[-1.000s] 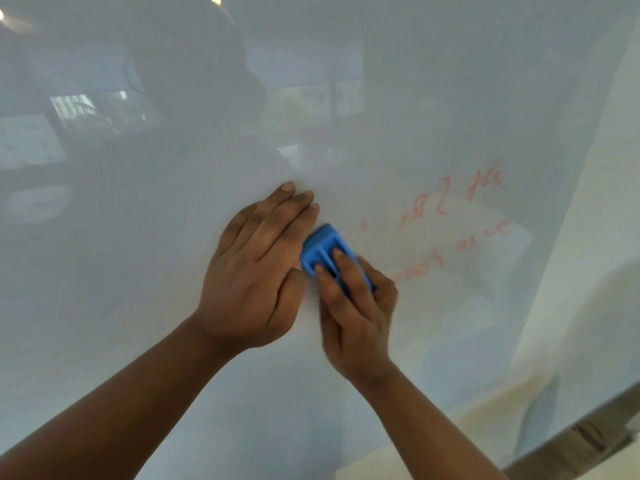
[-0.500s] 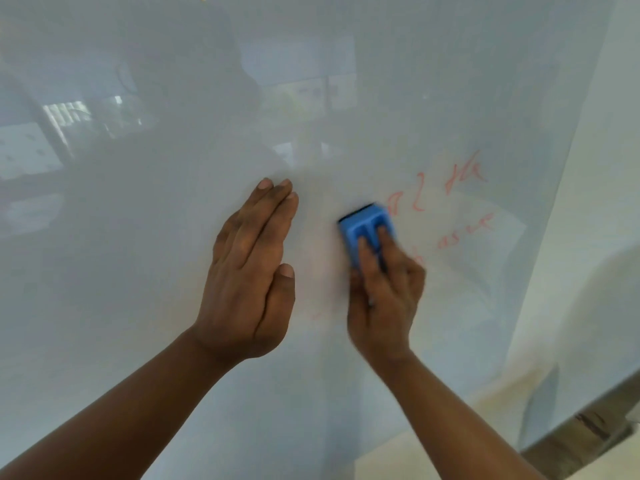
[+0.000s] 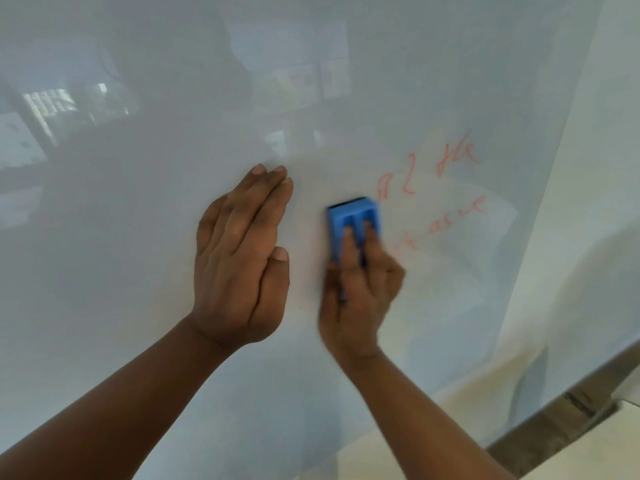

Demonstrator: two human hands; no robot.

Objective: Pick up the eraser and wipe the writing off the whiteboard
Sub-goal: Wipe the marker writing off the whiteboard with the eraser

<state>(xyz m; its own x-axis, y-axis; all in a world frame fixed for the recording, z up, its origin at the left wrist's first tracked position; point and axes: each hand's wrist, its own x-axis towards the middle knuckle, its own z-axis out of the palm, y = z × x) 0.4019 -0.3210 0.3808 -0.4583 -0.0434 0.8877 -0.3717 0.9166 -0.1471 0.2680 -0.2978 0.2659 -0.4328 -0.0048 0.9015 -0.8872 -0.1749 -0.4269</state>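
Though smudged, red writing beside eraser.

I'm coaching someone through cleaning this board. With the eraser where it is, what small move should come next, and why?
Probably slide the blue eraser up and to the right. The right hand presses it flat on the whiteboard, and the remaining red writing sits just beyond its right edge. The left hand rests flat on the board, clear of that path.
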